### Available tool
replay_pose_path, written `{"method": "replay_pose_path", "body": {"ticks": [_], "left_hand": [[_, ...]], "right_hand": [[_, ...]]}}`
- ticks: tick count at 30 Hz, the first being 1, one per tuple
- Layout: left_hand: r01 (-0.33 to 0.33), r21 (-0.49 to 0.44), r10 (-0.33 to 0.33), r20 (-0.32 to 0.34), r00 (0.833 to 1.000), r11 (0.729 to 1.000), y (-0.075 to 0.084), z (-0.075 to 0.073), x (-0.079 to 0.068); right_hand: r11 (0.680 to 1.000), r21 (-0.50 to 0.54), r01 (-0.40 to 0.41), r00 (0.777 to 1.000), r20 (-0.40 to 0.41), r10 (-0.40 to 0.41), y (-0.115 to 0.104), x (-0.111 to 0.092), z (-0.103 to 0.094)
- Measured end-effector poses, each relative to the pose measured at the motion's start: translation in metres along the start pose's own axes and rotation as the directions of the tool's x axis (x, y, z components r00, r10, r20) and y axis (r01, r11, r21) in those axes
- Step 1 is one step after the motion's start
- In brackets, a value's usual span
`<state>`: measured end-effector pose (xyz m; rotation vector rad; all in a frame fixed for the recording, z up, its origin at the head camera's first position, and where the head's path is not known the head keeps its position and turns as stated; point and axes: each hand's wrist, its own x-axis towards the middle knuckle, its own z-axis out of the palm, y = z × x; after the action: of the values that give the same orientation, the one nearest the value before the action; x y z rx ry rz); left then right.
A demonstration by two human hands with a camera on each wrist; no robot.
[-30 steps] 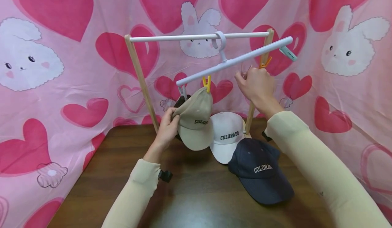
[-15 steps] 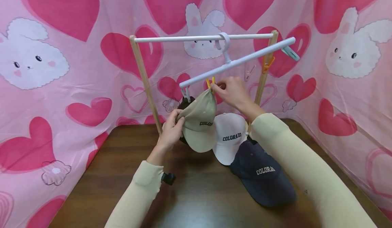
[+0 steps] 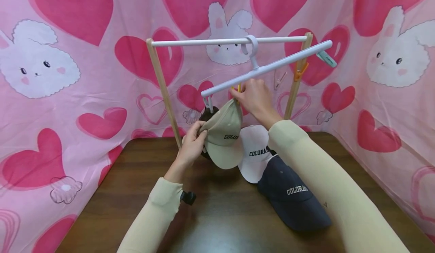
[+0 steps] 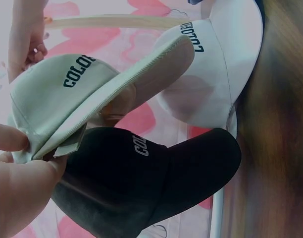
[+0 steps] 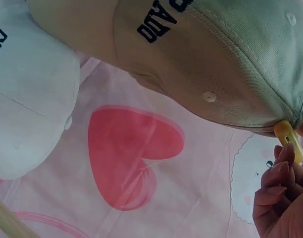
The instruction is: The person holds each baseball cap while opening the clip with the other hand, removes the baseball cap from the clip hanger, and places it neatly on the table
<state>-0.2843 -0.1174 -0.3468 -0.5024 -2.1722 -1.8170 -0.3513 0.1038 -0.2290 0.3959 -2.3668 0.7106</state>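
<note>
A beige cap (image 3: 224,143) lettered COLORADO hangs by its crown from a yellow clip (image 5: 289,141) under the white hanger (image 3: 268,70). My left hand (image 3: 192,147) pinches the cap's side edge between thumb and fingers; the left wrist view shows its strap end by the fingertips. At the crown, my right hand (image 3: 256,98) pinches the yellow clip, covering much of it in the head view. Behind the beige cap hangs a black cap (image 4: 117,183), below a grey clip (image 3: 209,104) at the hanger's low left end.
The hanger hooks over a white rod (image 3: 204,42) on wooden posts, tilted with its right end high. A teal clip (image 3: 327,59), an orange clip (image 3: 300,72) and a pink clip (image 3: 280,79) hang at right. White (image 3: 253,166) and navy (image 3: 295,200) caps lie on the table (image 3: 217,215).
My right hand has moved left and down from the hanger's right part to the yellow clip and taken hold of it. The left hand keeps its pinch on the beige cap.
</note>
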Motion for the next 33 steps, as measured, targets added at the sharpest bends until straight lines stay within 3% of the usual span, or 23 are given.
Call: {"method": "replay_pose_path", "body": {"ticks": [8,12,22,28,33], "left_hand": [[0.055,0.014,-0.055,-0.014,0.998,0.998,0.005,0.002,0.003],[0.085,-0.048,-0.088,-0.053,0.995,0.995,0.007,0.006,0.004],[0.088,-0.172,-0.12,-0.181,0.976,0.981,-0.001,0.007,0.004],[0.121,-0.144,-0.139,-0.125,0.982,0.982,-0.006,0.003,-0.003],[0.211,-0.181,-0.208,0.033,0.978,0.961,-0.011,0.005,-0.015]], "right_hand": [[0.996,-0.062,0.064,0.998,0.004,-0.064,-0.001,0.004,-0.004],[0.996,-0.063,0.071,0.997,0.029,-0.069,-0.002,0.006,-0.007],[0.997,-0.039,0.067,0.994,0.089,-0.064,-0.003,0.006,-0.011],[0.997,-0.049,0.058,0.994,0.099,-0.053,-0.003,0.007,-0.011],[0.997,-0.06,0.047,0.995,0.096,-0.041,-0.002,0.006,-0.011]]}}
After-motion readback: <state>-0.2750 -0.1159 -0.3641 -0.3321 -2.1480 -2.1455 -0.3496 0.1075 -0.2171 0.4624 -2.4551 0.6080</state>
